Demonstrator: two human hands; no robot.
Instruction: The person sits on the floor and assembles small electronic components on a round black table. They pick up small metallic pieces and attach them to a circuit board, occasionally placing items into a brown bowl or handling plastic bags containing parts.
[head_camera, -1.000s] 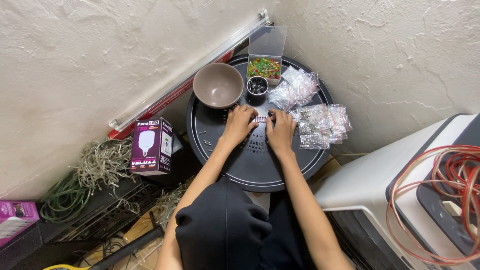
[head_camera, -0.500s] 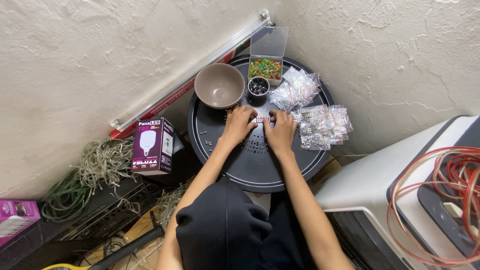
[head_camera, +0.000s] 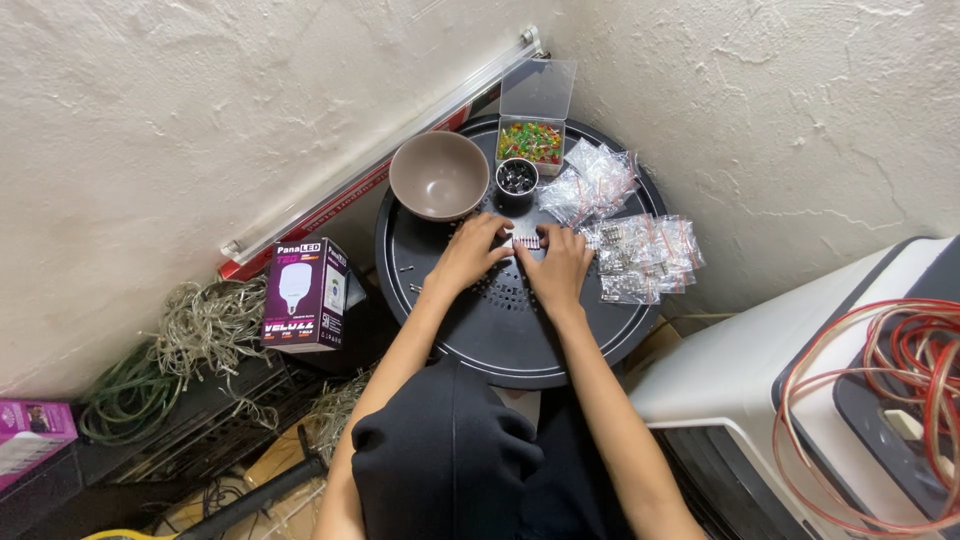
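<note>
Both hands down on the round black worktop (head_camera: 520, 340), left hand (head_camera: 470, 255) and right hand (head_camera: 556, 268) side by side, fingertips pinching a short strip of small parts (head_camera: 527, 242) between them. Just beyond: brown bowl (head_camera: 438, 176), small black cup (head_camera: 516, 181), clear box of coloured bits (head_camera: 531, 140). Clear little bags (head_camera: 640, 255) right of the right hand.

Black round tray (head_camera: 500, 330), brown bowl (head_camera: 438, 175) — red-green-yellow beads (head_camera: 530, 141), purple box (head_camera: 305, 295)
</note>
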